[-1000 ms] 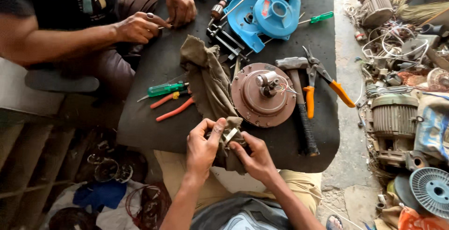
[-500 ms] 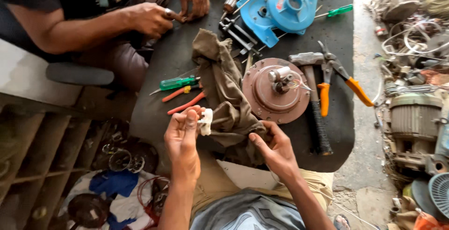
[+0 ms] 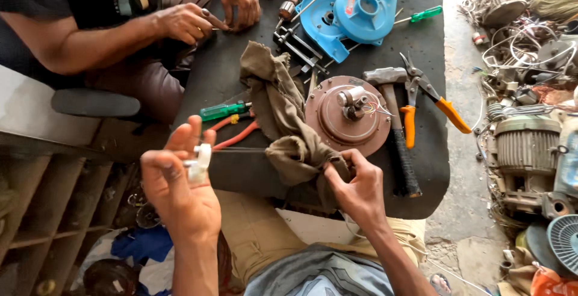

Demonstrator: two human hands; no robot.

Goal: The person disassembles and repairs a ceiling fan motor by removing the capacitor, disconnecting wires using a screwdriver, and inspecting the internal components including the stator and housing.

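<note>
Your left hand [image 3: 180, 191], raised at the lower left of the frame off the edge of the counter [image 3: 241, 73], pinches a small white plastic part [image 3: 200, 162] between thumb and fingers, the palm turned up. Your right hand [image 3: 358, 191], at lower centre, is closed on the bottom end of a crumpled olive-brown rag [image 3: 283, 121] that trails up across the dark counter toward the centre of the frame.

Just right of the rag lies a round brown motor housing [image 3: 348, 115] with a short shaft and thin coloured wires at its hub. Beside it, to the right, a hammer [image 3: 394, 127] with a black grip lies lengthwise, and orange-handled pliers [image 3: 430, 100] rest next to its head. Left of the rag are a green-handled screwdriver [image 3: 224, 111] and a red-handled tool [image 3: 236, 132], just apart from each other.

In the upper centre sits a blue plastic fan casing [image 3: 355, 10], with another green-handled screwdriver [image 3: 424, 14] at its right edge. At the upper left, another person's hands [image 3: 189, 22] work at something small over the counter's far side; what they hold cannot be told. Old motors [image 3: 527, 145] and tangled wire fill the floor along the right edge.
</note>
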